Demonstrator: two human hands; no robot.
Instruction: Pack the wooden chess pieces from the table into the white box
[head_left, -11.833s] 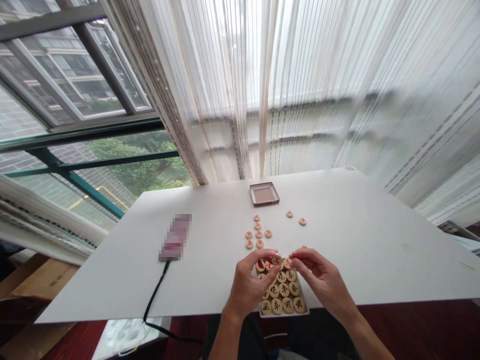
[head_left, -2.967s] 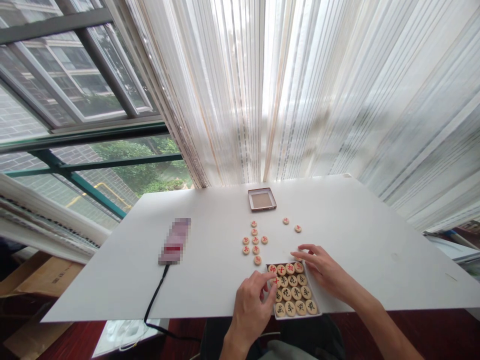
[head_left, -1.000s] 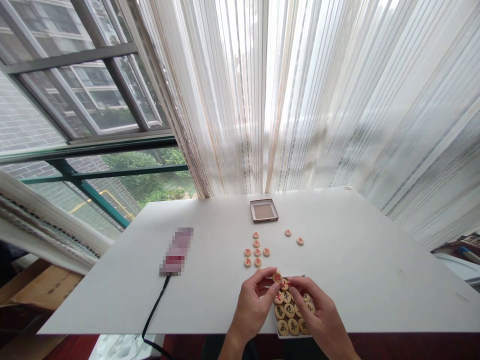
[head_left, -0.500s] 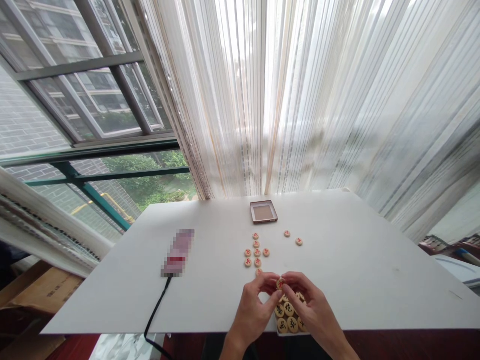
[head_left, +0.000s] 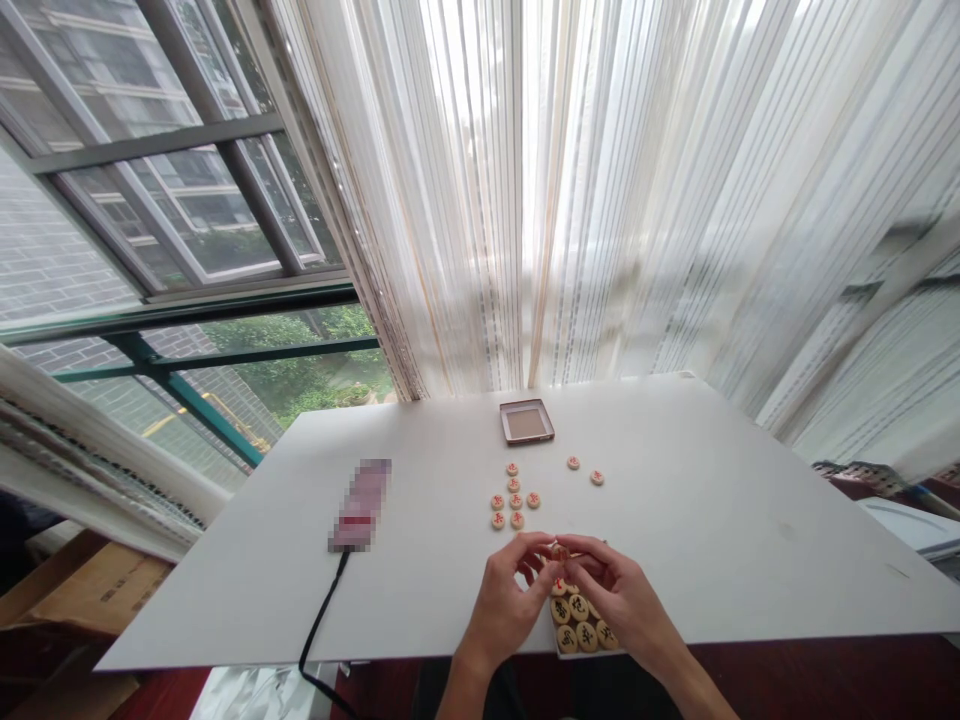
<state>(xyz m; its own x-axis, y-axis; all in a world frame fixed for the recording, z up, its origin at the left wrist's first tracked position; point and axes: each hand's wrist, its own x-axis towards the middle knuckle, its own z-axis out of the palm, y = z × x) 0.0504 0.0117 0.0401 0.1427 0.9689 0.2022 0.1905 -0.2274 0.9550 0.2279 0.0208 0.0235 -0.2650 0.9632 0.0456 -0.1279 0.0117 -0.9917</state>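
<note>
Both hands meet above a box of round wooden chess pieces (head_left: 577,608) at the table's front edge. My left hand (head_left: 506,595) pinches a small round piece (head_left: 559,553) between thumb and fingers. From the other side, my right hand (head_left: 621,598) grips the same piece with its fingertips. Black-marked pieces show in rows in the box, with a red-marked one near the fingertips; the hands hide the rest. Beyond the hands, several red-marked pieces (head_left: 516,501) lie in a loose cluster. Two more, one of them a red-marked piece (head_left: 597,478), lie farther right.
An open shallow box lid (head_left: 526,422) lies near the back of the white table (head_left: 712,520). At the left is a blurred pinkish object (head_left: 361,505) with a black cable (head_left: 321,608). Curtains (head_left: 525,200) hang behind, and a cardboard box (head_left: 101,590) stands lower left.
The held piece has turned from showing its red face to a more edge-on tilt between my fingertips. The piece nearest my left hand is now hidden. The view has shifted slightly.
</note>
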